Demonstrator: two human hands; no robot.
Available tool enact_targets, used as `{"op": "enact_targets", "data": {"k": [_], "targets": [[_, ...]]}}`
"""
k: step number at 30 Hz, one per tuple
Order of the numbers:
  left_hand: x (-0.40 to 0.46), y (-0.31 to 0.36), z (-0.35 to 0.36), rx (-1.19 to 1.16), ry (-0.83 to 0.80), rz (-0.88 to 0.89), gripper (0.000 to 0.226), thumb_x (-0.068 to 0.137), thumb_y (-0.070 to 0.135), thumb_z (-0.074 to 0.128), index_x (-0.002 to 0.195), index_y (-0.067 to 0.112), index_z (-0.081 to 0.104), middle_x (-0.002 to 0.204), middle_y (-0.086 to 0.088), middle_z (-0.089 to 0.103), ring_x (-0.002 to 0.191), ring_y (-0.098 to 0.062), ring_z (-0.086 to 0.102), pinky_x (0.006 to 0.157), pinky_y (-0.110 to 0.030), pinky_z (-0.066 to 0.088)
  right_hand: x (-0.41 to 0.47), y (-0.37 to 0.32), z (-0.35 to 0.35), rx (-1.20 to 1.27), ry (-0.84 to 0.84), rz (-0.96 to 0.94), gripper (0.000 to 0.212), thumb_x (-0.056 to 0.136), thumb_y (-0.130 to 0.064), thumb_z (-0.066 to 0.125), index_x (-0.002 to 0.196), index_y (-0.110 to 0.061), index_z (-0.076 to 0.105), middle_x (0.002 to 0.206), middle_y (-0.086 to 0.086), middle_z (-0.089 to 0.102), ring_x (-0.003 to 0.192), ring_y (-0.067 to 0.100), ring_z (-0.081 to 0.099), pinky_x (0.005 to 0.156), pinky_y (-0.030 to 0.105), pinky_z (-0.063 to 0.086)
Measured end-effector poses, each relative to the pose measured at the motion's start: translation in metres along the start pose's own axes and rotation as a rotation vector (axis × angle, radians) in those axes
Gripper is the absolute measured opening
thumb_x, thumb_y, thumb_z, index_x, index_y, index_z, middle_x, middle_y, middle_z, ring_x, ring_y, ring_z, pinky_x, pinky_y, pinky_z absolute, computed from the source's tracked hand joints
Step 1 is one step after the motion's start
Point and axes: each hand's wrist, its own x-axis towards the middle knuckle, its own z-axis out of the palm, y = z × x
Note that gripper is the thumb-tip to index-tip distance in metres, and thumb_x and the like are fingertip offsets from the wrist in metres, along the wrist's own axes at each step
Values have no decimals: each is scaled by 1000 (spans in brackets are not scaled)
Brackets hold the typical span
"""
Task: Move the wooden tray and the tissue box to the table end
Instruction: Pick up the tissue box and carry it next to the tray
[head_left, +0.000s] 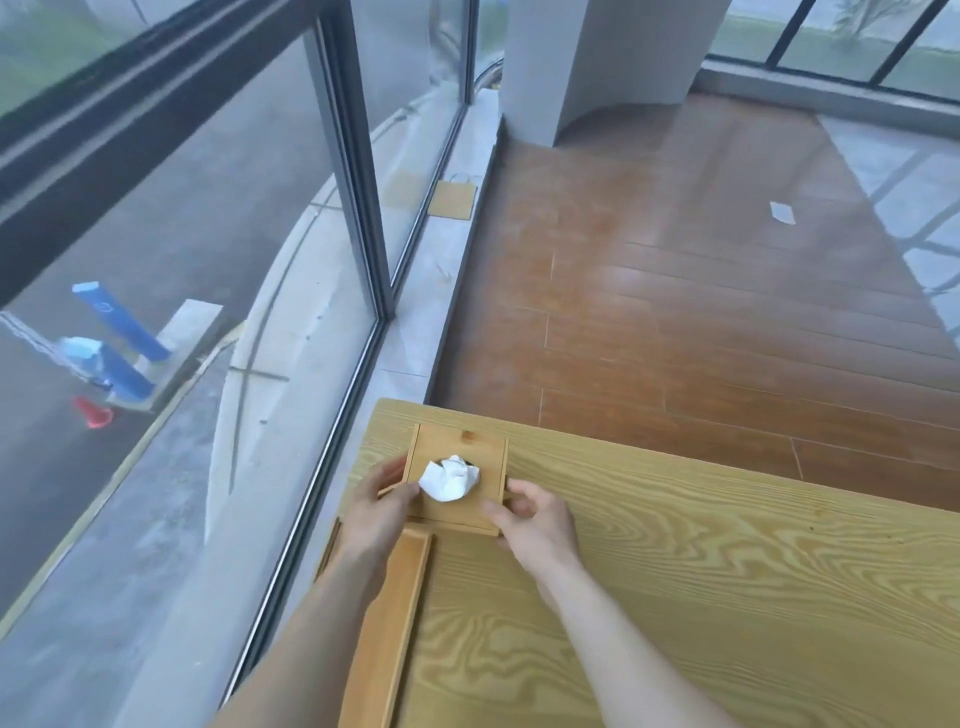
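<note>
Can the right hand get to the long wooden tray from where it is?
Probably yes. The right hand is at the tissue box, and the wooden tray lies just beside it on the table. Only the left forearm crosses the tray's near part.

Pale wooden table (727, 597) bearing tissue box (457, 452) and wooden tray (384, 634).

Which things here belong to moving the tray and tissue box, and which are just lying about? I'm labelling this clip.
Job:
- tissue box, held at its sides by left hand and right hand
- wooden tray
- table

Lying about:
- paper scrap on the floor
- flat brown bag by the window
</note>
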Motion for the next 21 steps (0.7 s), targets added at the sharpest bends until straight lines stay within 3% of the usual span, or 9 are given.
{"op": "enact_targets", "data": {"k": [9,15,21], "targets": [[49,-5,-34,2,14,-28,45,94,6,55,130,30,64,120,16,67,104,5,59,75,-16,44,36,-8,54,-65,-11,37,41,87,-21,79,127,-24,71,98,-8,72,95,20,75,93,44,61],[71,-14,-47,30,30,6,41,95,13,57,129,34,65,122,15,70,113,-7,64,94,-32,50,51,-13,71,-63,-17,74,43,87,-22,80,128,-26,70,98,-11,70,95,22,76,96,44,60],[95,-2,-54,61,43,80,32,97,14,57,119,35,66,119,15,69,111,-8,64,89,-33,52,67,-28,83,-2,-18,75,45,88,-23,81,131,-25,69,103,-9,71,99,20,75,96,43,60]]}}
